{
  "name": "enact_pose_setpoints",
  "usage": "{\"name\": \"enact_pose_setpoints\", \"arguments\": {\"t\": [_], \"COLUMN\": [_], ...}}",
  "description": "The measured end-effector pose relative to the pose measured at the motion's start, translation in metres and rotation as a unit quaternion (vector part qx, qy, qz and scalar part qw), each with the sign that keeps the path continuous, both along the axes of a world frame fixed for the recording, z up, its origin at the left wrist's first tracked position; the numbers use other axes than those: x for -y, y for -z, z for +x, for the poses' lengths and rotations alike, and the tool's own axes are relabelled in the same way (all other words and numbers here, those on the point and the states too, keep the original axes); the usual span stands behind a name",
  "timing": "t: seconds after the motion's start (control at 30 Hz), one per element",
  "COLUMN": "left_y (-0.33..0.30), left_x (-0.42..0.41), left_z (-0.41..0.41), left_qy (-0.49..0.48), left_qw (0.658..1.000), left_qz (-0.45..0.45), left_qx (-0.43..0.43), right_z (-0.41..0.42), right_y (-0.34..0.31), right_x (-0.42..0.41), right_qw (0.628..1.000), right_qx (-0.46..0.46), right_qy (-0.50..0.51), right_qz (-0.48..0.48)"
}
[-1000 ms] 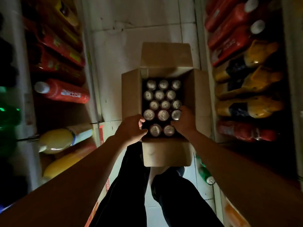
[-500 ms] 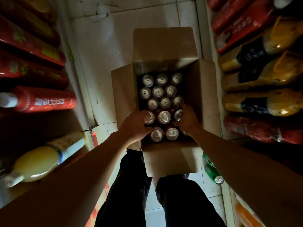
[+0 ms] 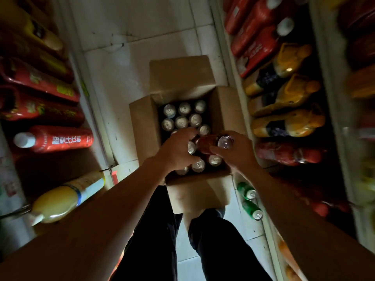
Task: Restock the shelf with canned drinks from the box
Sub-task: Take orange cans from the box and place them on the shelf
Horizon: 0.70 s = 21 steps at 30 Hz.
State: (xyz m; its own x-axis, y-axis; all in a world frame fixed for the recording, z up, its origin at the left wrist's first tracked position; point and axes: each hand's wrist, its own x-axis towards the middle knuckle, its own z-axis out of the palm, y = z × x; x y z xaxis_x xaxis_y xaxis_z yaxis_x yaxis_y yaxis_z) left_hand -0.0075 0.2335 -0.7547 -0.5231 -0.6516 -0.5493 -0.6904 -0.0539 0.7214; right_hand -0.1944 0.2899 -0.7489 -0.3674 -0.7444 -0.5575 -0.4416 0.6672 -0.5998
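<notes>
An open box (image 3: pixel 146 126) stands on the floor (image 3: pixel 142 37) between two shelves, its flaps folded outward. Cans (image 3: pixel 181 121) stand upright in rows inside it. Over the box's near end, the left hand (image 3: pixel 175 154) lies on the can tops, and the right hand (image 3: pixel 233 152) just beside it holds a can (image 3: pixel 215 144) lifted above the others. Bottles (image 3: pixel 52 138) lie on the left shelf, more bottles (image 3: pixel 288 124) on the right shelf. Two loose cans (image 3: pixel 250 201) lie at the right shelf's foot, beside the box's near right corner.
</notes>
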Motion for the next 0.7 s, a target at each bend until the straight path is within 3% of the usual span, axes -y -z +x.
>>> {"name": "enact_pose_setpoints", "arguments": {"t": [0.17, 0.23, 0.33, 0.47, 0.57, 0.7], "left_y": [-0.143, -0.219, -0.325, -0.469, -0.537, -0.605], "left_x": [0.029, 0.034, 0.034, 0.024, 0.015, -0.016], "left_z": [-0.058, -0.079, -0.103, -0.138, -0.163, -0.201], "left_qy": [0.115, 0.117, 0.104, 0.063, 0.054, -0.015], "left_qw": [0.989, 0.986, 0.979, 0.963, 0.940, 0.925], "left_qz": [-0.037, -0.065, -0.063, -0.054, -0.091, -0.073], "left_qx": [-0.083, -0.103, -0.162, -0.258, -0.324, -0.373], "right_z": [-0.041, -0.056, -0.070, -0.085, -0.080, -0.074], "right_y": [-0.189, -0.274, -0.383, -0.528, -0.591, -0.638], "right_x": [0.003, 0.003, 0.000, -0.024, -0.044, -0.066], "right_qw": [0.989, 0.981, 0.980, 0.957, 0.938, 0.877], "right_qx": [0.125, 0.143, 0.099, 0.130, 0.066, 0.002], "right_qy": [0.064, 0.090, 0.081, 0.094, 0.137, 0.256], "right_qz": [-0.056, -0.093, -0.151, -0.241, -0.311, -0.405]}}
